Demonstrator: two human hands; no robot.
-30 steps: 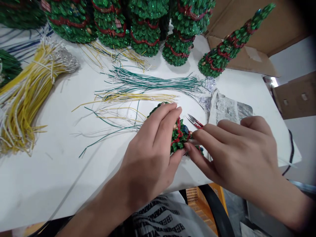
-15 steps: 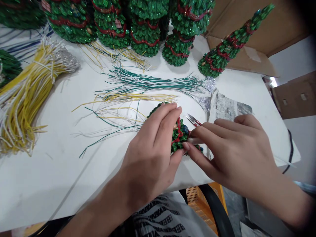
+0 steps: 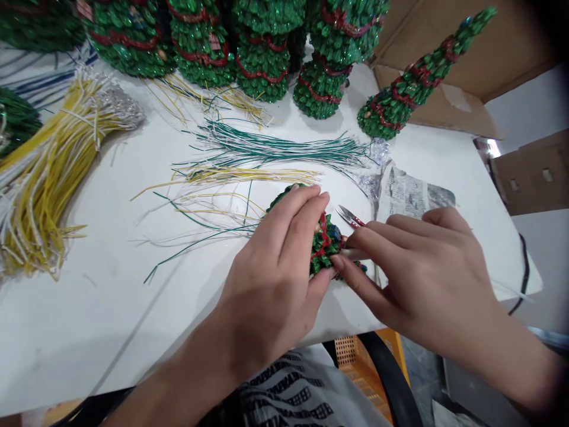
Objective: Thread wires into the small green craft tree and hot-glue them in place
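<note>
My left hand (image 3: 271, 267) wraps over a small green beaded tree (image 3: 326, 252) with red garland, hiding most of it. My right hand (image 3: 422, 273) pinches the tree's lower edge between thumb and fingers, with a thin pale strip showing there, too small to name. Just above those fingertips, small red-handled snips (image 3: 350, 216) lie on the white table (image 3: 89, 320). Loose green-and-white wires (image 3: 275, 148) and yellow-and-white wires (image 3: 231, 175) spread out left of my left hand.
Several larger beaded trees (image 3: 262, 47) stand along the far edge, with a tall cone tree (image 3: 418, 77) lying on cardboard (image 3: 448, 59). A thick yellow wire bundle (image 3: 53, 172) lies left; newspaper (image 3: 406, 196) lies right. An orange crate (image 3: 355, 356) sits below the table edge.
The fingers of my right hand have drawn closer around the tree's edge, and a pale strip now shows between them. My left hand has barely moved.
</note>
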